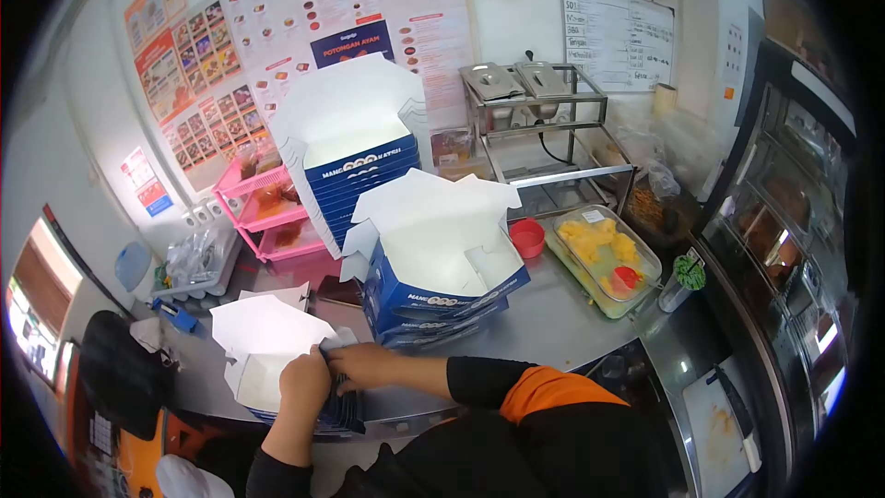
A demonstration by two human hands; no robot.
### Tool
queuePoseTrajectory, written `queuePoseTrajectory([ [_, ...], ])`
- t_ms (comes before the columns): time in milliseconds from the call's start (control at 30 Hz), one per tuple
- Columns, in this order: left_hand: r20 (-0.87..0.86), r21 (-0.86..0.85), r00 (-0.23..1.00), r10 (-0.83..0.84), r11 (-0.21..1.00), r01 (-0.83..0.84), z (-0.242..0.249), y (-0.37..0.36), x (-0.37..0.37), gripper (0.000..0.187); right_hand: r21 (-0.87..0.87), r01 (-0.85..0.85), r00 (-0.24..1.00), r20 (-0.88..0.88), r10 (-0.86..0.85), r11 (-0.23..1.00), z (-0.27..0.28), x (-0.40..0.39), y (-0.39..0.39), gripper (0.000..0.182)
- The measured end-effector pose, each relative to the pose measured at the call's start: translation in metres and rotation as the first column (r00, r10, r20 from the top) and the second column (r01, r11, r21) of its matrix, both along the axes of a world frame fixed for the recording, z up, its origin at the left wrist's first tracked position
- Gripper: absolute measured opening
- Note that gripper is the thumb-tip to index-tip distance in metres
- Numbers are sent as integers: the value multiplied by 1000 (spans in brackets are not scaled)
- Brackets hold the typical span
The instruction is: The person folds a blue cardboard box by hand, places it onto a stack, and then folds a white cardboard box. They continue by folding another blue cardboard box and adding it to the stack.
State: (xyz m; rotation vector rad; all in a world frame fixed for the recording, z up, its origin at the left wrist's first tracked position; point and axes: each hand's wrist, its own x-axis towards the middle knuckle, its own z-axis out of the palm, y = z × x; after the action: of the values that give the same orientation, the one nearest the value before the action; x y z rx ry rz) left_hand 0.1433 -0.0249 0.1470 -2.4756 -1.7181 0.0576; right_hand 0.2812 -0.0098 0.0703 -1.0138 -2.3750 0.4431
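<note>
An open blue and white paper box (263,373) stands at the counter's front left, its white lid flaps raised. My left hand (304,382) is closed on the right side of this box. Close beside it, my right hand (361,365) has its fingers bent round the box's right edge, where dark blue board shows. Just beyond my hands is a stack of open blue boxes (433,290), slightly askew. A taller stack of nested blue boxes (359,166) rises behind it, near the wall. What my fingertips pinch is partly hidden.
Pink tiered rack (261,207) at back left, red bowl (527,237) and glass tray of yellow food (604,256) right of the stacks. Metal rack (553,134) behind. A knife (737,415) lies on a white cutting board (714,433) at right, near a glass display cabinet (779,212).
</note>
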Motion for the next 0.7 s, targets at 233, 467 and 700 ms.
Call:
queuePoseTrajectory([
  [233,114,-27,993,-32,999,35,3,8,-3,33,17,-20,997,-79,21,1000,-6,4,7,38],
  [467,653,79,741,154,960,-270,-10,32,-136,42,-10,120,924,-364,-116,993,-1,1,15,28],
  [700,671,-163,722,167,984,-76,-25,5,-127,61,10,-41,977,-209,43,999,32,1,16,36],
])
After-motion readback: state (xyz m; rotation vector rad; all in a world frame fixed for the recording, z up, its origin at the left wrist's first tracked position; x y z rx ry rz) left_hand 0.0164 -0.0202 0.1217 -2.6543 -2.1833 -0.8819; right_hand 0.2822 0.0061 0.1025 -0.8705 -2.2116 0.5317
